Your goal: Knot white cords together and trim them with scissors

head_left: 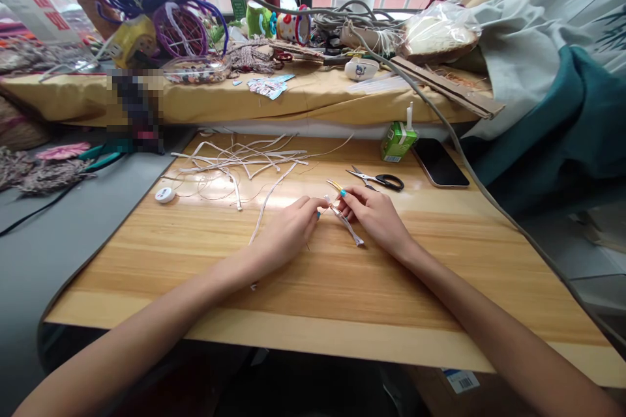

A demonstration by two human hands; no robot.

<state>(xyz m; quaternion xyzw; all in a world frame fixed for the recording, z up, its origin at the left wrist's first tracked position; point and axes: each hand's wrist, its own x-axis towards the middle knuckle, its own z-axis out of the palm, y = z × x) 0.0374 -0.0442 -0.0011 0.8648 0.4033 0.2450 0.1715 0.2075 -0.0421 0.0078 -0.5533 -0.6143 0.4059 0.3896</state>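
Observation:
My left hand (291, 225) is closed in a pinch above the middle of the table, on what looks like a thin brown thread. Close by, my right hand (372, 212) pinches a short piece of white flat cord (348, 227), whose loose end hangs down toward me. The thread seems to run around the cord between my fingertips. A thin yellow two-pronged thing (334, 185) sticks out past my right fingers; its kind is unclear. Just behind my right hand lie scissors (384, 180) with black handles, blades partly apart.
White cord strips (244, 159) and loose thread lie tangled at the table's back left, near a round white cap (165, 195). A green drink carton (398, 141) and a phone (441, 163) stand back right. A grey cable (452, 133) crosses the right side. The sill (313, 98) behind is cluttered.

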